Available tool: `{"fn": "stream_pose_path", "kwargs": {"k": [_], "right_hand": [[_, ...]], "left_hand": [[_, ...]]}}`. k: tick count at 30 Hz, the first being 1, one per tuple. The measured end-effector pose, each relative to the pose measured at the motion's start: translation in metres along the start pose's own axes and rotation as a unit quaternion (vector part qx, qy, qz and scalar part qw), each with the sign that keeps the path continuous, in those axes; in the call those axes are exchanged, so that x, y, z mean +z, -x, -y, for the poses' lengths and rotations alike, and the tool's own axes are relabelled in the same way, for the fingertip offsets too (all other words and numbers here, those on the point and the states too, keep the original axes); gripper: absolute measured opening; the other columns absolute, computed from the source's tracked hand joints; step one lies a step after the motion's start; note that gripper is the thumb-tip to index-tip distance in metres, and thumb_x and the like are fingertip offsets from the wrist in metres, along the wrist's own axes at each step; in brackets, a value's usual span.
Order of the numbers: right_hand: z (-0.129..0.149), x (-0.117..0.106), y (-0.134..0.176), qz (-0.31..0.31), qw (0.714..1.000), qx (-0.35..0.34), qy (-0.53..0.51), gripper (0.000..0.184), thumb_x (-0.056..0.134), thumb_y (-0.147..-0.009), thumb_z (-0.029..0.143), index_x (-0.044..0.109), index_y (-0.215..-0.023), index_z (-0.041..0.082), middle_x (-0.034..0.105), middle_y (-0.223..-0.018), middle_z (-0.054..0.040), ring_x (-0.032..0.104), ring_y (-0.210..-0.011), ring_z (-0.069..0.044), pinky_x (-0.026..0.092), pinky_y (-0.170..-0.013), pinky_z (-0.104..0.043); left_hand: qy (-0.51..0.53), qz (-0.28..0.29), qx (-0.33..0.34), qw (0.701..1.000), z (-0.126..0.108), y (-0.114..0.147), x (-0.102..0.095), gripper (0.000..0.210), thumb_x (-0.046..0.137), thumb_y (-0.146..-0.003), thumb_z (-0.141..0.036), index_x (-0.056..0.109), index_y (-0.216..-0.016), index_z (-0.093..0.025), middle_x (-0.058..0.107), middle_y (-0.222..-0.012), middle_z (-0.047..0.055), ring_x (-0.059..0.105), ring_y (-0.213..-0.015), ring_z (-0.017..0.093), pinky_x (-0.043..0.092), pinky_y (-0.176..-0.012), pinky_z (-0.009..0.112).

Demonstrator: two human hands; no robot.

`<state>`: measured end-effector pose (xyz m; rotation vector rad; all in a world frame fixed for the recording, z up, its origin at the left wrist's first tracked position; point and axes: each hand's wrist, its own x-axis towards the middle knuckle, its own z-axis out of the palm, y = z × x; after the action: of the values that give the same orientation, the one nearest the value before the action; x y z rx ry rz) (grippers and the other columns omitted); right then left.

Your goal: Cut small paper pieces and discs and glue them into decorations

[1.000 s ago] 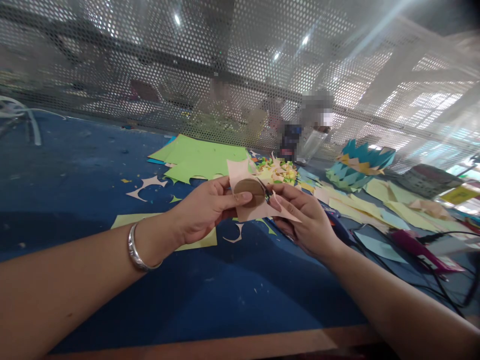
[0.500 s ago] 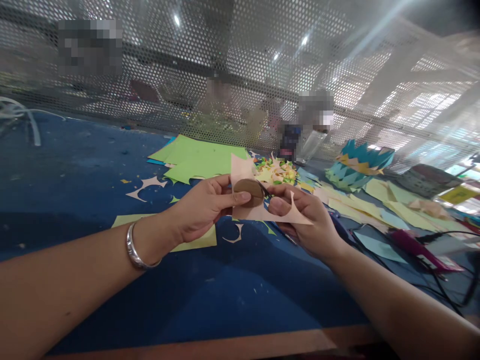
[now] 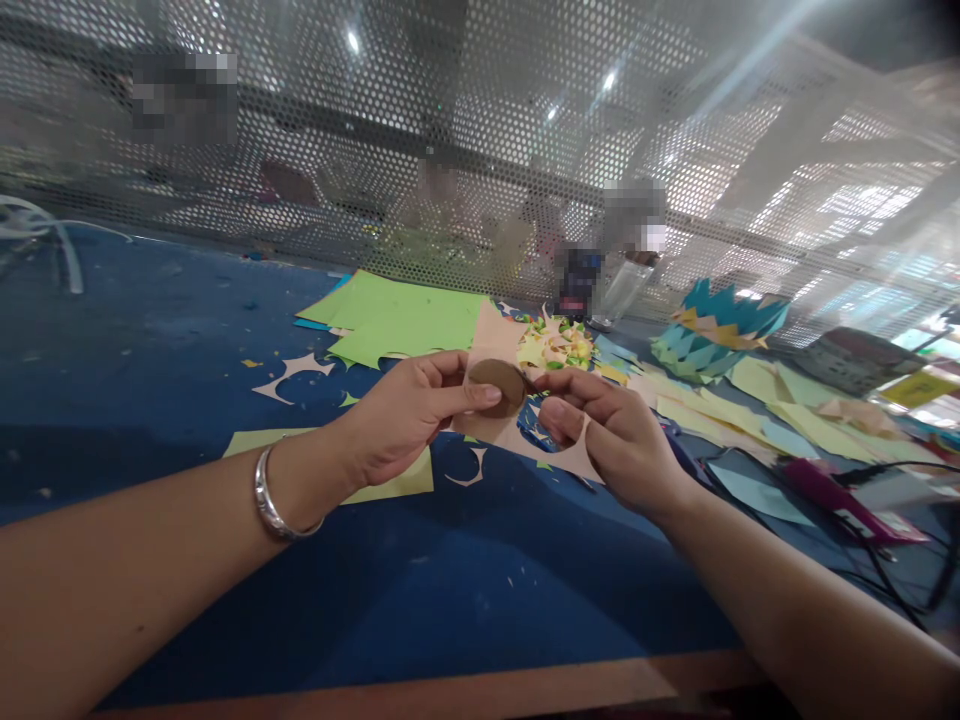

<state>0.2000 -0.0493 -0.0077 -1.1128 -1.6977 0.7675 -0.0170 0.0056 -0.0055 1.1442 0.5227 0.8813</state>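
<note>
My left hand (image 3: pixel 435 405) pinches a round brown cardboard disc (image 3: pixel 495 385) against a pale pink sheet of paper (image 3: pixel 496 328), thumb on top of the disc. My right hand (image 3: pixel 607 430) is closed around what look like small scissors (image 3: pixel 529 383). Only a short dark blade shows at the disc's right edge; the handles are hidden by the fingers. To the right of the disc the sheet has a round cut-out, and its lower strip hangs against my right hand.
Pink paper scraps (image 3: pixel 294 378), a yellow sheet (image 3: pixel 390 480) and green sheets (image 3: pixel 420 315) lie on the blue table (image 3: pixel 450 600). Behind are a pile of small cut pieces (image 3: pixel 559 345), a folded-paper basket (image 3: pixel 720 325) and a perforated screen (image 3: pixel 337 130). A magenta power strip (image 3: pixel 847 500) with cables lies right.
The pink sheet has tilted, its right strip dropping lower and its upper part shifting slightly right. The dark blade shows less at the disc's edge. My left hand has barely moved.
</note>
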Motion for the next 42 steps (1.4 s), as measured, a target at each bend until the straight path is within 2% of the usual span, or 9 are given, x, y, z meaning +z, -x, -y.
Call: {"fn": "stream_pose_path", "kwargs": {"k": [18,32,36,42], "right_hand": [[-0.003,0.000,0.000,0.014,0.997,0.016,-0.074,0.031,0.067,-0.096,0.044,0.068,-0.112,0.018,0.055,-0.067,0.0029,0.044,-0.057,-0.010,0.033,-0.054,-0.025],[-0.004,-0.001,0.000,0.024,0.997,0.012,-0.077,0.030,0.067,-0.096,0.044,0.068,-0.111,0.018,0.056,-0.067,0.0031,0.047,-0.059,-0.011,0.037,-0.055,-0.025],[-0.002,0.000,0.000,0.027,0.997,0.020,-0.073,0.030,0.068,-0.096,0.044,0.067,-0.110,0.018,0.055,-0.067,0.0034,0.044,-0.055,-0.009,0.032,-0.050,-0.023],[0.006,-0.001,0.001,0.047,0.997,0.028,-0.063,0.030,0.067,-0.096,0.044,0.065,-0.109,0.016,0.049,-0.060,0.0070,0.032,-0.044,-0.005,0.023,-0.042,-0.021]], "left_hand": [[0.018,0.038,-0.008,0.999,0.002,-0.002,-0.003,0.025,0.083,-0.080,-0.016,0.075,-0.103,-0.016,0.078,-0.102,0.004,0.071,-0.095,0.014,0.054,-0.088,0.024],[-0.002,0.022,-0.014,1.000,-0.001,0.000,-0.001,0.023,0.083,-0.078,-0.016,0.075,-0.099,-0.015,0.077,-0.096,0.005,0.071,-0.089,0.014,0.054,-0.082,0.024],[-0.001,0.018,-0.016,1.000,-0.002,0.001,0.001,0.022,0.084,-0.077,-0.014,0.075,-0.097,-0.015,0.077,-0.096,0.004,0.071,-0.088,0.014,0.054,-0.083,0.025],[-0.022,0.016,-0.009,1.000,-0.001,0.000,-0.002,0.023,0.087,-0.074,-0.018,0.076,-0.094,-0.015,0.076,-0.091,0.003,0.070,-0.082,0.014,0.054,-0.073,0.023]]}}
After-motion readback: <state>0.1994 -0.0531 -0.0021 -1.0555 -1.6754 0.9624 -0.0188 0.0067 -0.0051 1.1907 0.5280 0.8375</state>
